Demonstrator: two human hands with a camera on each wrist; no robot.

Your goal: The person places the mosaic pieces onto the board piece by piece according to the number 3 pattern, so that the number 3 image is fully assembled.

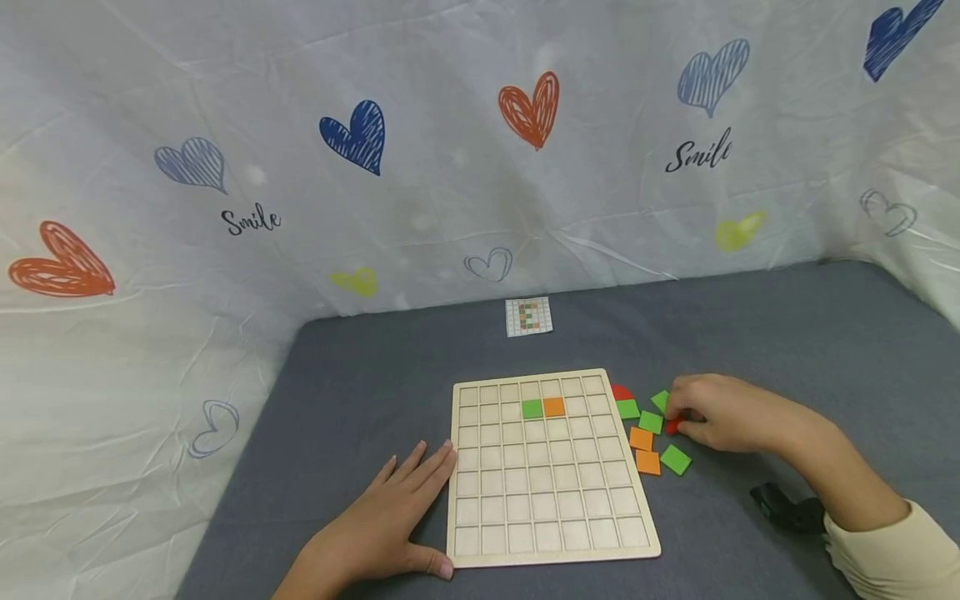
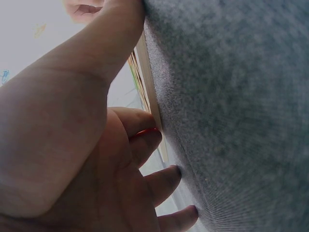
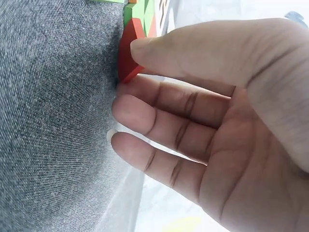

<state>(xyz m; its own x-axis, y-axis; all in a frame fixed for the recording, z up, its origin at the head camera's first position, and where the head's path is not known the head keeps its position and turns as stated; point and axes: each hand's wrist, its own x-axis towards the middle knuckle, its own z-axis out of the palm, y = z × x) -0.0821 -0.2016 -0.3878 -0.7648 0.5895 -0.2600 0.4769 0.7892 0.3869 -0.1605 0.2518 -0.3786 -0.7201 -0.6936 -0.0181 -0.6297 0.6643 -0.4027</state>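
A wooden grid board (image 1: 501,504) lies on the grey cloth, with a green tile (image 1: 532,409) and an orange tile (image 1: 554,407) side by side in its second row. Along the board's left edge rests my left hand (image 1: 390,517), fingers spread and straight, with fingertips and thumb touching the edge. To the right of the board, my right hand (image 1: 731,414) pinches a red tile (image 3: 129,52) between thumb and forefinger, low at the cloth. Most of that tile is hidden by the hand in the head view. Loose green tiles (image 1: 676,459) and orange tiles (image 1: 648,462) lie beside it.
Another red piece (image 1: 621,392) lies at the board's right edge, partly covered by a green tile. A small printed pattern card (image 1: 528,317) is behind the board. A black object (image 1: 787,508) is under the right wrist. A white curtain (image 1: 420,208) with hearts hangs behind.
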